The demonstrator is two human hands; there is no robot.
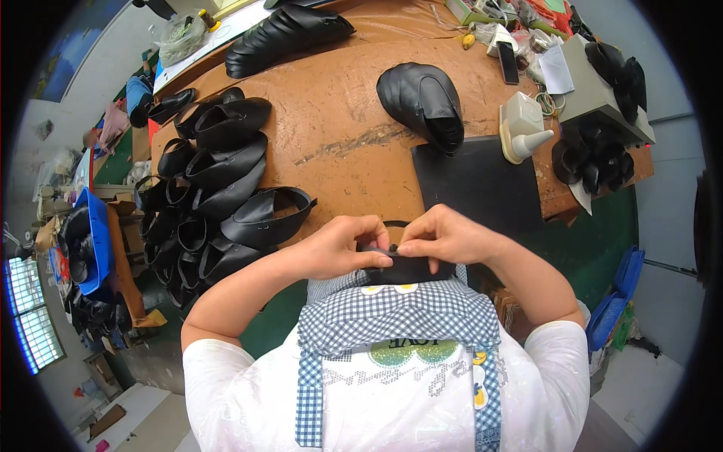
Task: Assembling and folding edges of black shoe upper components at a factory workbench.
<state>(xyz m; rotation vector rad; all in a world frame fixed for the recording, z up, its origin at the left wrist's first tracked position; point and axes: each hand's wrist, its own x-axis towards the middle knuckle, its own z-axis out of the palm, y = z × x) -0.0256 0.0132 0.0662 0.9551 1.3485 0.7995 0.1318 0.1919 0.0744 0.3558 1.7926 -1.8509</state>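
Observation:
Close to my body, at the table's near edge, I hold a black leather shoe upper [414, 269] between both hands. My left hand [350, 245] pinches it from the left, thumb and fingers closed on its edge. From the right, my right hand [448, 237] pinches the same edge with thumb and forefinger, its fingertips close to those of the left. A small dark piece shows between the fingertips, too small to name. Much of the upper is hidden behind my hands and against the checked apron [399, 316].
Several black shoe uppers [226, 166] lie in overlapping rows at left. More nested uppers [286, 38] and a stack [422, 98] sit farther back. A black mat [482, 181], a white nozzled container [525, 124], a phone [508, 62] and a grey box [602, 83] are at right.

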